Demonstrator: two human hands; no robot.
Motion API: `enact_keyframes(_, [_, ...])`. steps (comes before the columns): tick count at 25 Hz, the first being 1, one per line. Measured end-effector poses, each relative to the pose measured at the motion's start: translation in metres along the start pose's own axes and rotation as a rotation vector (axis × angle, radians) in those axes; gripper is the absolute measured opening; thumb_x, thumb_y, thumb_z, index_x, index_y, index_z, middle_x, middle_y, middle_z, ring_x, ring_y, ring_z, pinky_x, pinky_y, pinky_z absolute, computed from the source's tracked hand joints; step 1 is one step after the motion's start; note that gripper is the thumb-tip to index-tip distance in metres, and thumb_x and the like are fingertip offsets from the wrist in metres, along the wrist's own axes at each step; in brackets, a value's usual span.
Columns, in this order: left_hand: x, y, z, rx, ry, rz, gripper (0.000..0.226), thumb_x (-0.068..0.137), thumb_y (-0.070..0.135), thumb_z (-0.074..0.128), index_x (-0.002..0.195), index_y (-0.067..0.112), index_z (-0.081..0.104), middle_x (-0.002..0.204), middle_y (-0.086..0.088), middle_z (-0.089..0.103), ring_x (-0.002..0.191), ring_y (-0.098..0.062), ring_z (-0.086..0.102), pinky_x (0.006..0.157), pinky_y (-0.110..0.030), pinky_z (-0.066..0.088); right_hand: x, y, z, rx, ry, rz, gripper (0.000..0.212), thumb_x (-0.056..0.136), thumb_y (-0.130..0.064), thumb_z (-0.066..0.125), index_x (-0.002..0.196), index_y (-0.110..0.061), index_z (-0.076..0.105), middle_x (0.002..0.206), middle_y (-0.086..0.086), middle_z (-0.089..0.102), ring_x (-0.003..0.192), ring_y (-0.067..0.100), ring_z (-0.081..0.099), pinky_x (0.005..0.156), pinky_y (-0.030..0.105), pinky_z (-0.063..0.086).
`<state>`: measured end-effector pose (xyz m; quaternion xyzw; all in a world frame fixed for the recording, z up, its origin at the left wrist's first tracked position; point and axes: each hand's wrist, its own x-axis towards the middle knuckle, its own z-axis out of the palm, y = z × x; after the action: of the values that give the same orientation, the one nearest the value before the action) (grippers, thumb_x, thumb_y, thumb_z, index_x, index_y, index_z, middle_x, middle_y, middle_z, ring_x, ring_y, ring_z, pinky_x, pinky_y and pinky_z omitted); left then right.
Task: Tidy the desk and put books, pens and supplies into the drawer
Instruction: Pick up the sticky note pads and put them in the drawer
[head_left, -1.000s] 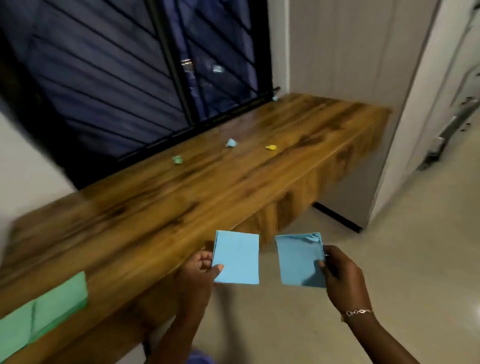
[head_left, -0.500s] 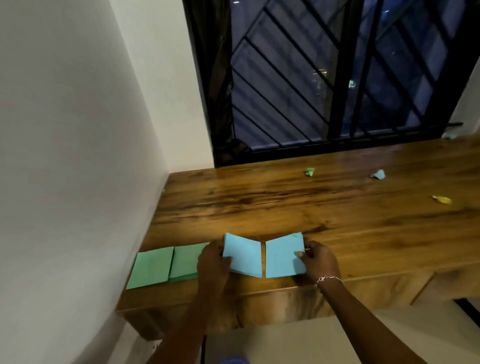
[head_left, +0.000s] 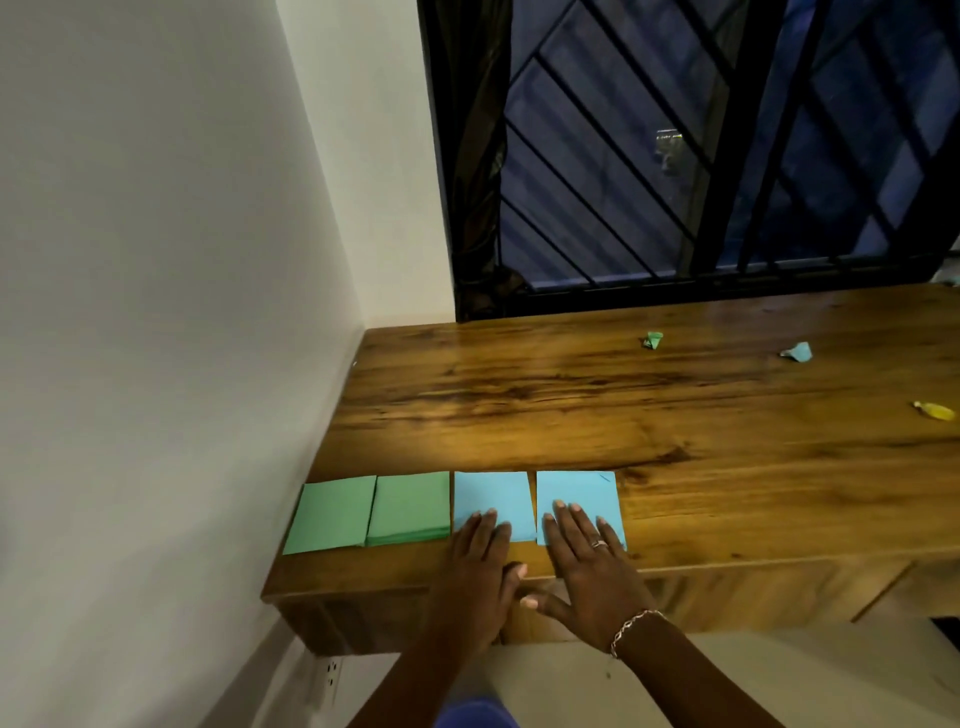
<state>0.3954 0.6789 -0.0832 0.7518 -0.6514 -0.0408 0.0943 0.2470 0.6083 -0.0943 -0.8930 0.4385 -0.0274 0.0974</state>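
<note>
I am looking down at both hands near the bottom centre of the frame, forearms reaching up from the lower edge. The left hand (head_left: 480, 566) is lying flat with straight fingers, its tips pressing on the near edge of the left blue stack (head_left: 493, 491). The right hand (head_left: 587, 566) is lying the same way on the right blue stack (head_left: 576, 488), thumb spread out over the front lip of the table (head_left: 675, 467). Neither is grasping anything - both are released, palms down.

I am judging these stacks to be thin loose paper: very light, limp and inclined to fan or slip sheet over sheet. A top-down pinch would be lifting only a few leaves. I would be sliding each stack toward the table's lip, getting a thumb under the near edge with fingers on top, and squeezing the whole thickness.

Left of the blue pair, two green stacks (head_left: 410, 506) are sitting in the same row, edge to edge, the far-left one (head_left: 332, 514) close to the wall. All four are lying in the lower left-centre of the frame, on the table's near strip.

Further up and right, three crumpled scraps are lying well apart - a green one (head_left: 653, 340), a blue one (head_left: 797, 352), a yellow one (head_left: 935, 411). The barred window (head_left: 675, 156) is filling the upper right. I cannot tell where the drawer is.
</note>
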Motion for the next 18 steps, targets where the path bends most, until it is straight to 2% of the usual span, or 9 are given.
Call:
enact_keyframes(1, [0.000,-0.004,-0.001,0.024,0.016,-0.002,0.074,0.097,0.044,0.000,0.105,0.021,0.069,0.111,0.000,0.070,0.102,-0.018,0.067,0.082,-0.028,0.054,0.002,-0.003,0.000,0.004,-0.002,0.009,0.086,0.082,-0.075,0.008,0.122,-0.011,0.048,0.122,0.012,0.063,0.112,0.026,0.061,0.108,0.036,0.008])
enact_keyframes(3, [0.000,-0.010,0.000,0.043,0.026,-0.001,0.072,0.097,0.045,0.000,0.107,0.021,0.068,0.111,0.000,0.069,0.103,-0.018,0.067,0.083,-0.027,0.052,0.006,-0.008,-0.003,0.014,0.000,0.019,0.087,0.082,-0.075,0.005,0.121,-0.012,0.051,0.120,0.011,0.065,0.110,0.025,0.063,0.106,0.040,0.024])
enact_keyframes(5, [0.001,-0.012,-0.002,0.025,0.020,0.018,0.062,0.096,0.047,0.014,0.107,0.019,0.068,0.112,-0.001,0.069,0.103,-0.019,0.067,0.083,-0.028,0.052,0.010,-0.008,-0.004,-0.007,0.029,0.014,0.091,0.082,-0.074,0.003,0.117,-0.014,0.062,0.118,0.009,0.066,0.108,0.023,0.064,0.095,0.040,0.047])
enact_keyframes(6, [0.001,-0.013,-0.003,0.033,0.020,0.034,0.055,0.091,0.047,0.024,0.107,0.018,0.068,0.112,-0.003,0.069,0.103,-0.020,0.067,0.084,-0.030,0.052,0.011,-0.008,-0.003,-0.028,0.044,0.012,0.093,0.082,-0.074,0.002,0.114,-0.014,0.065,0.118,0.008,0.066,0.108,0.022,0.064,0.087,0.041,0.052])
enact_keyframes(8, [0.002,-0.016,-0.005,0.066,0.005,0.062,0.052,0.083,0.047,0.033,0.108,0.017,0.067,0.112,-0.004,0.069,0.104,-0.022,0.066,0.089,-0.041,0.050,0.014,-0.007,-0.002,-0.072,0.041,0.005,0.095,0.082,-0.074,0.001,0.113,-0.014,0.067,0.120,0.007,0.066,0.109,0.021,0.064,0.082,0.042,0.053])
enact_keyframes(11, [0.001,-0.019,-0.006,0.122,-0.003,0.043,0.051,0.085,0.052,0.031,0.112,0.023,0.063,0.116,0.000,0.067,0.109,-0.020,0.063,0.098,-0.058,0.037,0.016,-0.003,0.000,-0.106,0.020,-0.004,0.095,0.081,-0.075,0.001,0.115,-0.014,0.065,0.122,0.007,0.064,0.111,0.022,0.062,0.084,0.042,0.052])
enact_keyframes(15, [-0.003,-0.019,-0.004,0.082,-0.050,-0.030,0.061,0.093,0.055,0.003,0.121,0.026,0.049,0.123,0.002,0.063,0.113,-0.018,0.061,0.083,-0.058,0.046,0.014,-0.003,-0.002,-0.124,0.026,-0.020,0.096,0.082,-0.074,0.000,0.115,-0.013,0.066,0.121,0.009,0.065,0.110,0.023,0.063,0.083,0.044,0.052])
enact_keyframes(18, [-0.008,-0.022,-0.002,0.074,-0.043,-0.026,0.063,0.092,0.056,0.002,0.124,0.025,0.046,0.126,0.001,0.062,0.115,-0.019,0.060,0.083,-0.059,0.048,0.012,-0.006,-0.002,-0.136,0.042,-0.014,0.096,0.083,-0.073,-0.001,0.114,-0.012,0.066,0.121,0.009,0.065,0.110,0.024,0.063,0.083,0.045,0.053])
